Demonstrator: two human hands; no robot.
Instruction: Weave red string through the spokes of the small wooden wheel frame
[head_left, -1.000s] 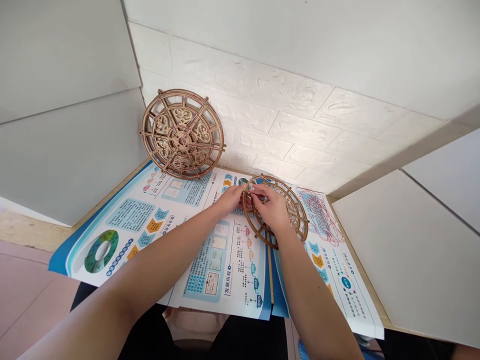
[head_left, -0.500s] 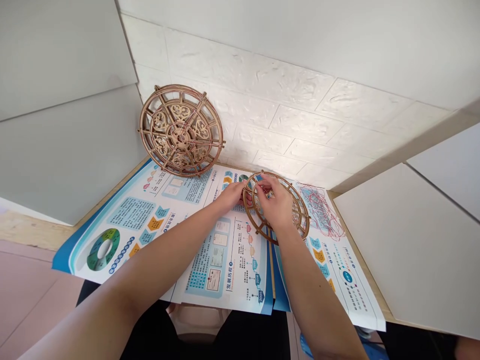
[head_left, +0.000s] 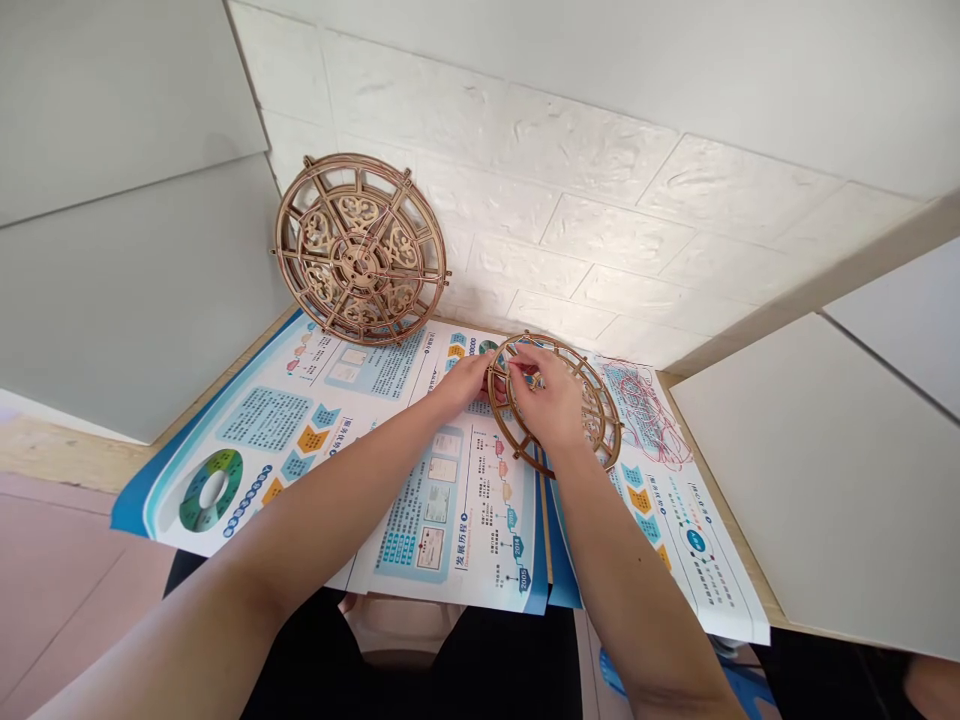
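Tabletop (head_left: pixel 67 455) under posters (head_left: pixel 262 425) — white wall (head_left: pixel 585 170) behind | left hand (head_left: pixel 463 386) gripping wheel (head_left: pixel 594 425) | right hand (head_left: pixel 551 402) pinching — object unclear

Wooden table (head_left: pixel 75 458) | printed posters (head_left: pixel 484 490) spread on top | wood edges showing

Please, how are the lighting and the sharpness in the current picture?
Head view: brightest sheen on the white brick-patterned wall, right of centre; grey shade along its right edge; tangled thin red thread too fine to follow strand by strand; small round brown spoked frame partly hidden behind the bare right hand; forearms apparently stretched by the wide lens.
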